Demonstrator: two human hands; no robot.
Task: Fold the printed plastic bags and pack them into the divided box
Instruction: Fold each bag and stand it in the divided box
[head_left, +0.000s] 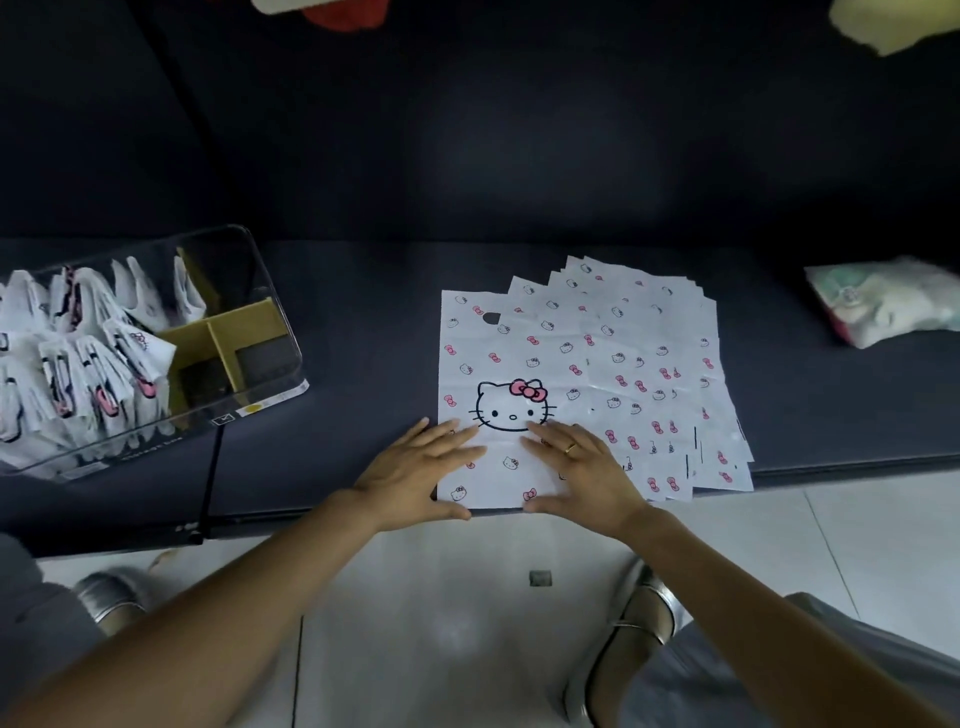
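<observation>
Head view: my left hand (415, 467) and right hand (582, 467) rest flat, fingers (447, 434) straight and slightly spread, on the near end of the top printed bag (498, 358). It lies on the dark surface (363, 322), overlapping a fanned stack of bags (649, 364) at right. The clear divided box (156, 353), partly filled with folded bags (78, 364), sits well apart at left.
</observation>
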